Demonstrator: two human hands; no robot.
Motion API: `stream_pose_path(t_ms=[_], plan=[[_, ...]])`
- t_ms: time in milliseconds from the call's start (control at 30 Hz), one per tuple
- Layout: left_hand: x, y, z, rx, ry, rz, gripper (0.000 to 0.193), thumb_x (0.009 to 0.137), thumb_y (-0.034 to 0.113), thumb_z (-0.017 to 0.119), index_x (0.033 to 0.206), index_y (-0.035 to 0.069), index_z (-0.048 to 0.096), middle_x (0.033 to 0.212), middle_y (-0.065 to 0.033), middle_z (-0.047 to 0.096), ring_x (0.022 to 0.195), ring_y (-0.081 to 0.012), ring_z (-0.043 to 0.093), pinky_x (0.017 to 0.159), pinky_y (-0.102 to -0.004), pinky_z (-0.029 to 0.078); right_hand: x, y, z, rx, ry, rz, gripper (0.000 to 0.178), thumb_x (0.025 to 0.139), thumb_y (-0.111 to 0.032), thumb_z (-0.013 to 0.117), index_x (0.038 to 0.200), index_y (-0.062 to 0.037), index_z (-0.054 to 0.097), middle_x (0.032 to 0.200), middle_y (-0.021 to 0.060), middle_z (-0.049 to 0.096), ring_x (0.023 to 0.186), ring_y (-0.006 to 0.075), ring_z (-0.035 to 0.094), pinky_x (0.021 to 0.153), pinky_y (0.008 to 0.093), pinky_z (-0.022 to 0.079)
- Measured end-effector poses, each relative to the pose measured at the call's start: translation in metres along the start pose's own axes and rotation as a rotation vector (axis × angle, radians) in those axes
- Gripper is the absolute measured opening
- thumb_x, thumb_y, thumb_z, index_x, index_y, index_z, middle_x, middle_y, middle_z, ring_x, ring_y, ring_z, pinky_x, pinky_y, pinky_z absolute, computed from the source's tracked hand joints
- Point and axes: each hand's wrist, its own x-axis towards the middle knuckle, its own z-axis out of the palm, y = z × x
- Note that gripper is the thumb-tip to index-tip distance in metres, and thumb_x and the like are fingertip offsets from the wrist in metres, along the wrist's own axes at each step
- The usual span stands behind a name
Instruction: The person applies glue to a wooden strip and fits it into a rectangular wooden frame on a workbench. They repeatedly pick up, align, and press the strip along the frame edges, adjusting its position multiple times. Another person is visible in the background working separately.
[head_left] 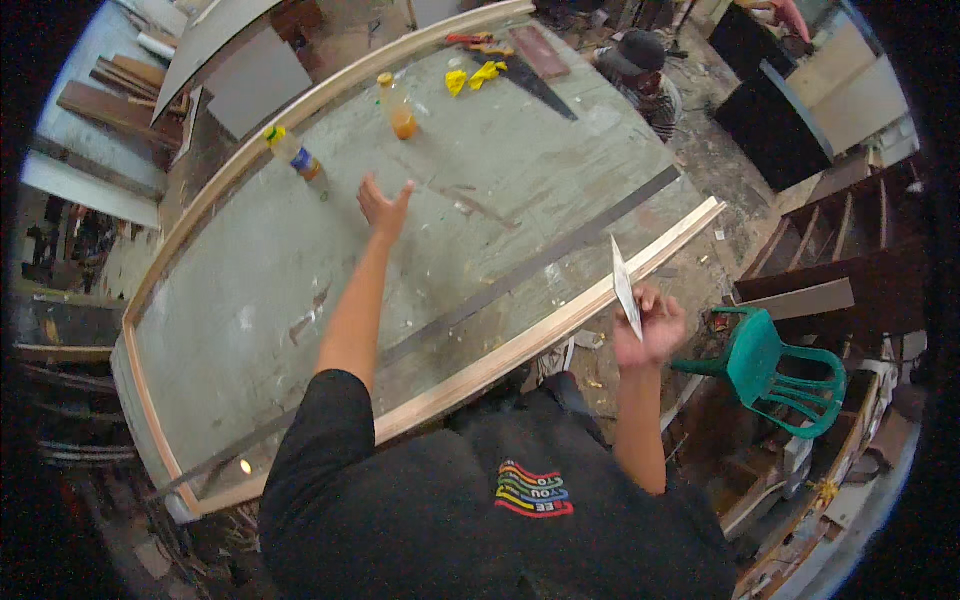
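My left hand [384, 208] reaches out over the grey-green tabletop [480, 250], its fingers apart and nothing in them. Beyond it stands a clear bottle [402, 118] with orange liquid at the bottom. To its left is a second bottle [300, 160] with a green cap and a blue label. My right hand [652, 328], slightly blurred, is closed around the lower end of a thin, flat, pale piece [624, 285], seen almost edge-on; its kind I cannot make out. That piece is beside the light wooden strip [560, 310] along the near edge of the table.
Yellow gloves [475, 78], a dark triangular piece [525, 85] and a red-handled tool [475, 40] lie at the far end. A person in a cap [640, 60] is beyond the table. A green plastic chair [770, 365] stands at right, near dark wooden shelving [840, 230].
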Motion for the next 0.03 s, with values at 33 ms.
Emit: stream_pose_path(t_ms=[33], plan=[[0.0332, 0.0010, 0.0117, -0.083, 0.063, 0.093, 0.106, 0.078, 0.068, 0.075, 0.156, 0.009, 0.035, 0.162, -0.0134, 0.035, 0.152, -0.0407, 0.024, 0.125, -0.0556, 0.016, 0.0033, -0.0049, -0.0072, 0.000, -0.101, -0.012, 0.027, 0.092, -0.026, 0.058, 0.080, -0.0030, 0.053, 0.101, 0.0181, 0.059, 0.116, 0.0314, 0.056, 0.109, 0.0516, 0.044]])
